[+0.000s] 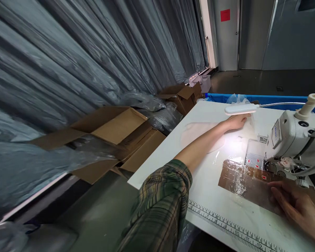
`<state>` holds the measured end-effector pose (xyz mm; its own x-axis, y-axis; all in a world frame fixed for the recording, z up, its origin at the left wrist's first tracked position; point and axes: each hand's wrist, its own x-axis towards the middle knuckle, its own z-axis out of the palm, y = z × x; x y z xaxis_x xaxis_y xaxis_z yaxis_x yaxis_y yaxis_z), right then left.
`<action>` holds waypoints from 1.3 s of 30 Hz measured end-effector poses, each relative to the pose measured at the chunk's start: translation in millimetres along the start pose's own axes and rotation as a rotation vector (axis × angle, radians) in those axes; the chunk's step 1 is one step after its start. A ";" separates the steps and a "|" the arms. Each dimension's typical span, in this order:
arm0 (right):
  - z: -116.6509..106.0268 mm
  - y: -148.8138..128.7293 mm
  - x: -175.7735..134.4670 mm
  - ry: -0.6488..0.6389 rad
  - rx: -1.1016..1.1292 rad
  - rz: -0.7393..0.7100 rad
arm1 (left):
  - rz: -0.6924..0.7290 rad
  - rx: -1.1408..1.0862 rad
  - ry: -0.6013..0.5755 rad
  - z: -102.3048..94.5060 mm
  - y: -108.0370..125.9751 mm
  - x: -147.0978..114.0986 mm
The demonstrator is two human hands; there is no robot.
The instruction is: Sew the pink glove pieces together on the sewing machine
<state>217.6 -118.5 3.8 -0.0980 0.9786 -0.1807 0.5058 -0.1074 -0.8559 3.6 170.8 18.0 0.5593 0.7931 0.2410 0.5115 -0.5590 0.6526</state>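
Observation:
My left hand (236, 121) reaches across the white table, palm down, partly behind a white lamp head (240, 109). Its forefinger and thumb look apart, touching or just above sheer pale fabric (249, 130); the other fingers are hidden. A flat pale piece of fabric (191, 134) lies under the left forearm. My right hand (298, 201) rests at the front of the white sewing machine (280, 136), over a brown plate covered in clear tape (233, 180). Its thumb and forefinger are slightly apart, with nothing visible between them. The needle area is partly hidden.
A printed ruler strip (225, 224) runs along the table's near edge. Open cardboard boxes (120, 126) and clear plastic bags (165, 117) stand left of the table, before a grey curtain (81, 52). A bendable lamp arm (280, 103) crosses the back.

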 end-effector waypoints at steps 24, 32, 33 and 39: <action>-19.1 -13.5 9.0 0.058 0.200 0.044 | -0.111 -0.338 -0.070 -4.2 107.3 -162.5; -17.3 -15.9 5.3 -0.080 0.226 0.046 | -0.407 -0.621 -0.430 10.3 135.2 -173.2; -15.6 -19.2 2.7 -0.130 0.268 0.050 | -0.429 -0.649 -0.498 17.5 138.2 -173.8; -6.0 -27.7 -11.9 -0.408 0.577 -0.097 | -0.342 -0.579 -0.531 54.2 150.2 -188.3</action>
<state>209.9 -126.2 32.6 -0.4892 0.8572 -0.1608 -0.0451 -0.2090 -0.9769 10.5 -75.6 31.8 0.7405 0.5961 -0.3105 0.3749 0.0171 0.9269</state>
